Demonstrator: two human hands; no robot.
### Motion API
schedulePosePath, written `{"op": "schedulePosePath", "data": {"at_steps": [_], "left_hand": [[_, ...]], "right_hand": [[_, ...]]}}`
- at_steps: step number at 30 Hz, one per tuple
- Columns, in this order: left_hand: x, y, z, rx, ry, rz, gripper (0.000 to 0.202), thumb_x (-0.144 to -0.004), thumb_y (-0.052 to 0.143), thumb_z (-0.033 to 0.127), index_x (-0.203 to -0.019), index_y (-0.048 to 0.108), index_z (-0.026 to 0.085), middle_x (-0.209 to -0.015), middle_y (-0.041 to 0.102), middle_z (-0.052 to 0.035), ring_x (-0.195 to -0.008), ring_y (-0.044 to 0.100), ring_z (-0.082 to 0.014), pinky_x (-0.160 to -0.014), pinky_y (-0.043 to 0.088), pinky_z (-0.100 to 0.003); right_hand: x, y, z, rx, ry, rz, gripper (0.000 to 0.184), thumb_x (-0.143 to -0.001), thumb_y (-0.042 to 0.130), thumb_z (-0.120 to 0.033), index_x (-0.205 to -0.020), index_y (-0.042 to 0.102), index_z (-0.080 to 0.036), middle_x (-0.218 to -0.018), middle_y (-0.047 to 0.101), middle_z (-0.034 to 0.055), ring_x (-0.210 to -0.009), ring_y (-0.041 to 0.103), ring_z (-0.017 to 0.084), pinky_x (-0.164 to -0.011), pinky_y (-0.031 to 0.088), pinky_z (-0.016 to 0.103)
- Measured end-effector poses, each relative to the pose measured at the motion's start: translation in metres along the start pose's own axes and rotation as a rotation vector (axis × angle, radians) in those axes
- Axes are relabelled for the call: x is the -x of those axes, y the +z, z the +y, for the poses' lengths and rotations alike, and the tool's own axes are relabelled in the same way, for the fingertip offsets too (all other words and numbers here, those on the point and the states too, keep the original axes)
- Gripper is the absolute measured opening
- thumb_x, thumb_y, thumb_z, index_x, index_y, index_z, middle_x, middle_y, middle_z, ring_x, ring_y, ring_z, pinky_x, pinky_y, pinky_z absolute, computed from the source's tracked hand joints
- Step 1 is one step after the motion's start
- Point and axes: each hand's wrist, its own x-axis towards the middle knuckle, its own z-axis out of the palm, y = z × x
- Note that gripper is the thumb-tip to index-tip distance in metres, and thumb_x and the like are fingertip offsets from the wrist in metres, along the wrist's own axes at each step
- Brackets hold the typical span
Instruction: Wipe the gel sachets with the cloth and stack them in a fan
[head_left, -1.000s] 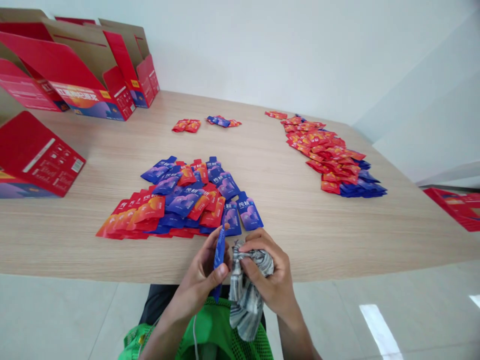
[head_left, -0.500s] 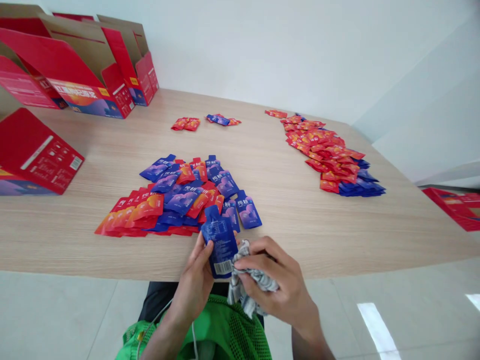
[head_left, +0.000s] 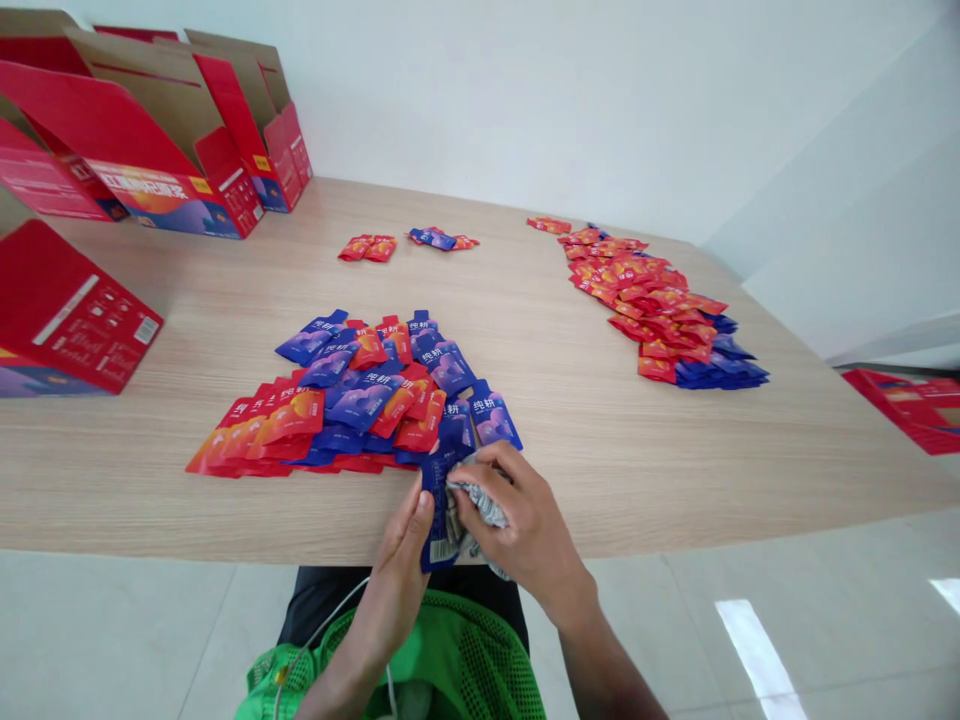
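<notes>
At the near table (head_left: 615, 470) edge the left hand (head_left: 401, 560) pinches a blue pouch (head_left: 437, 500) upright while the right hand (head_left: 517, 520), closed on a cloth (head_left: 480, 503), seems to wipe it; next probably calls for laying it on the pile (head_left: 360, 400) beyond.

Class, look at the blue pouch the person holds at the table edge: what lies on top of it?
A bunched striped cloth, pressed down by the right hand, lies on the blue pouch. The left hand steadies the pouch's left edge. The pouch's right part is covered.
</notes>
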Motion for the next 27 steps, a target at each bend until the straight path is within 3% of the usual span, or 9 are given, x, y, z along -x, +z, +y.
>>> {"op": "schedulePosePath", "data": {"at_steps": [5, 9, 13, 15, 18, 22, 27], "left_hand": [[-0.006, 0.001, 0.004, -0.023, 0.051, 0.043, 0.046, -0.092, 0.082, 0.053, -0.132, 0.079, 0.033, -0.161, 0.066, -0.0019, -0.168, 0.033, -0.0315, -0.137, 0.029, -0.047], [0.003, 0.010, -0.001, -0.055, 0.089, -0.046, 0.036, -0.092, 0.084, 0.047, -0.124, 0.084, 0.030, -0.152, 0.073, -0.0046, -0.164, 0.040, -0.0344, -0.138, 0.025, -0.048], [0.017, 0.026, 0.001, -0.057, 0.064, -0.134, 0.036, -0.094, 0.080, 0.052, -0.117, 0.087, 0.024, -0.149, 0.074, -0.0112, -0.163, 0.042, -0.0367, -0.139, 0.020, -0.051], [0.017, 0.031, 0.006, -0.035, 0.082, -0.153, 0.039, -0.094, 0.080, 0.052, -0.120, 0.086, 0.023, -0.149, 0.074, -0.0115, -0.163, 0.041, -0.0354, -0.138, 0.021, -0.049], [0.009, 0.031, 0.015, 0.002, 0.120, -0.156, 0.044, -0.097, 0.076, 0.054, -0.129, 0.082, 0.025, -0.148, 0.075, -0.0083, -0.164, 0.040, -0.0317, -0.138, 0.025, -0.047], [0.003, 0.026, 0.018, 0.018, 0.105, -0.092, 0.050, -0.093, 0.076, 0.064, -0.124, 0.083, 0.025, -0.146, 0.077, -0.0061, -0.163, 0.041, -0.0337, -0.138, 0.022, -0.048], [0.013, 0.027, 0.011, -0.029, 0.099, -0.115, 0.042, -0.092, 0.081, 0.059, -0.121, 0.084, 0.029, -0.145, 0.077, -0.0059, -0.165, 0.038, -0.0342, -0.140, 0.018, -0.051]], "right_hand": [[0.010, 0.004, -0.005, -0.086, -0.093, -0.187, 0.011, -0.102, 0.066, -0.015, -0.105, 0.073, -0.022, -0.096, 0.067, 0.0047, -0.087, 0.069, 0.021, -0.077, 0.061, 0.033], [-0.003, -0.003, 0.005, -0.076, -0.034, -0.052, 0.013, -0.103, 0.065, -0.014, -0.107, 0.073, -0.023, -0.099, 0.066, 0.0048, -0.090, 0.070, 0.020, -0.082, 0.061, 0.034], [-0.012, -0.008, 0.011, -0.052, 0.038, 0.114, 0.016, -0.104, 0.062, -0.012, -0.109, 0.072, -0.025, -0.100, 0.066, 0.0042, -0.091, 0.071, 0.020, -0.084, 0.061, 0.035], [-0.007, -0.005, 0.007, -0.075, 0.045, 0.104, 0.016, -0.104, 0.062, -0.013, -0.110, 0.071, -0.025, -0.101, 0.066, 0.0044, -0.091, 0.071, 0.020, -0.083, 0.061, 0.034], [0.006, 0.001, -0.004, -0.110, 0.004, -0.030, 0.014, -0.102, 0.064, -0.014, -0.107, 0.071, -0.024, -0.099, 0.066, 0.0044, -0.088, 0.069, 0.019, -0.079, 0.061, 0.032], [0.014, 0.006, -0.010, -0.123, -0.072, -0.165, 0.013, -0.100, 0.065, -0.013, -0.104, 0.072, -0.023, -0.096, 0.066, 0.0039, -0.085, 0.068, 0.019, -0.074, 0.059, 0.030], [-0.001, 0.001, -0.001, -0.090, 0.026, 0.033, 0.014, -0.103, 0.063, -0.012, -0.107, 0.071, -0.023, -0.100, 0.067, 0.0053, -0.091, 0.070, 0.020, -0.082, 0.060, 0.033]]}}
